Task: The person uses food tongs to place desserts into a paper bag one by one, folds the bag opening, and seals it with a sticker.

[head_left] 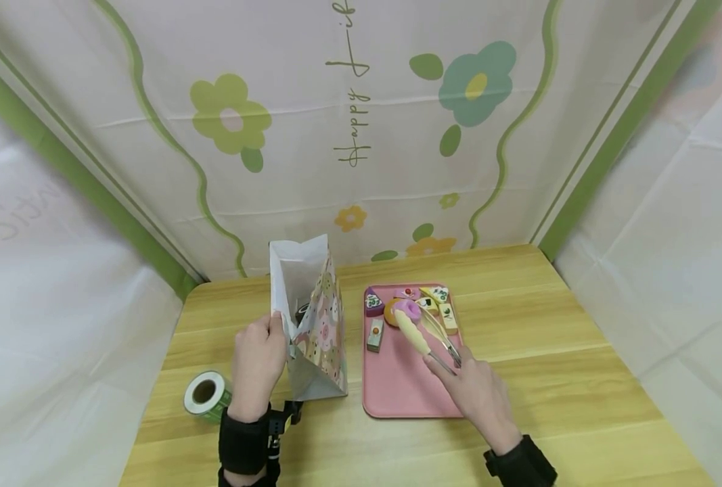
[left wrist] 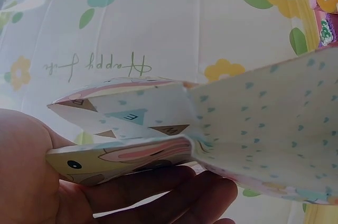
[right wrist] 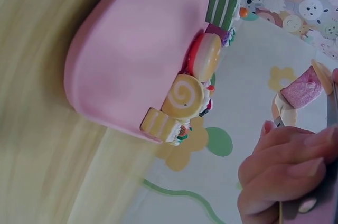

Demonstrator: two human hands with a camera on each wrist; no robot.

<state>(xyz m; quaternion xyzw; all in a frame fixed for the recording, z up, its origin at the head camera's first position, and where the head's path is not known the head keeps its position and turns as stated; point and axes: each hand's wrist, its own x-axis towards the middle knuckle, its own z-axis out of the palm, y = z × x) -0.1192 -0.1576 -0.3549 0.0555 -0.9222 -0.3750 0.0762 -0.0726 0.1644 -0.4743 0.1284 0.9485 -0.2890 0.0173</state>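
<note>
My left hand grips the near left rim of a patterned paper bag, which stands upright with its mouth open. Something dark with a clear edge shows inside it. In the left wrist view, the fingers lie under the folded bag side. My right hand holds cream-tipped tongs over a pink tray. Between the tong tips is a pink ring-shaped toy doughnut; the right wrist view shows this pink piece raised above the tray.
Along the tray's far part lie several toy cakes, among them a purple wedge, a green layered slice, an orange doughnut and a yellow slice. A sticker roll stands left of the left wrist. A printed cloth backs the wooden table.
</note>
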